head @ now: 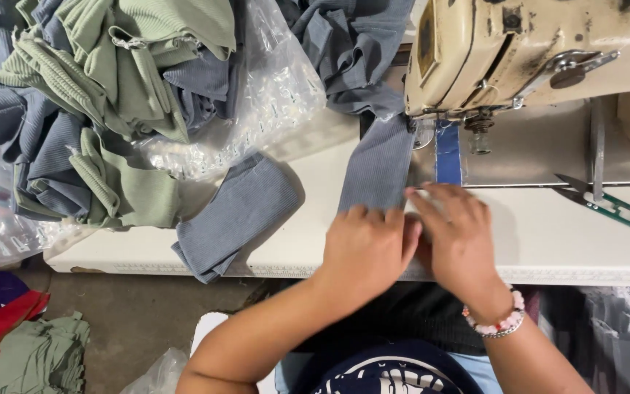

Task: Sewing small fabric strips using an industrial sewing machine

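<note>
Both hands, left hand (368, 244) and right hand (455, 232), press flat, fingers loosely curled, on a grey strip (379, 164) running under the machine (519, 51). Judged mid-seam; heap (103, 95) unsewn.

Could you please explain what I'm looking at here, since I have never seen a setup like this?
This single picture comes from a camera worn on a person's head, looking down at their own bare hands. The left hand and right hand press on a strip of grey-blue ribbed fabric that runs under the head of a cream sewing machine. On the white table lie another grey-blue piece, green-handled thread snips, and a heap of green and blue garments with clear plastic bags.
</note>
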